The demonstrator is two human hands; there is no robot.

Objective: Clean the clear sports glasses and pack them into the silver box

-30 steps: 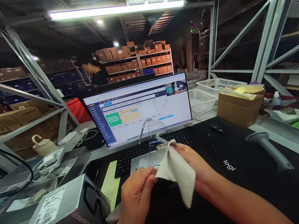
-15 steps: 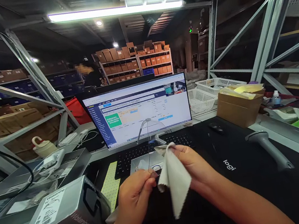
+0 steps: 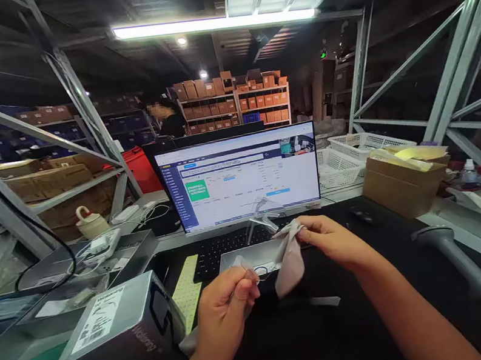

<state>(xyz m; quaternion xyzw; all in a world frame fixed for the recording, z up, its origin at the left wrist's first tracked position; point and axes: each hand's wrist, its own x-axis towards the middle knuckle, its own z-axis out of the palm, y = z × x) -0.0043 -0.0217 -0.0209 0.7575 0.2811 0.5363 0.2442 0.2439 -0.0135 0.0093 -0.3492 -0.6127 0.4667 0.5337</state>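
Note:
My left hand is closed in a pinch on a small clear piece with a thin, wire-like line beside it; its kind is mostly hidden by the fingers. From the fingers of my right hand hangs a light grey cleaning cloth, pinched at its top and apart from my left hand. Just behind both hands lies an open, shallow silvery box with small contents. A clear curved object stands in front of the monitor. On the black mat, below the cloth, lies a pale narrow strip.
A monitor and keyboard stand ahead. To my left are a grey box and a yellow sheet. A barcode scanner, mouse and cardboard box are at right. A person is beyond the monitor.
The view has turned, so the scene sits further right. My right hand has drawn the cloth away from my left hand. The pale strip on the mat now shows.

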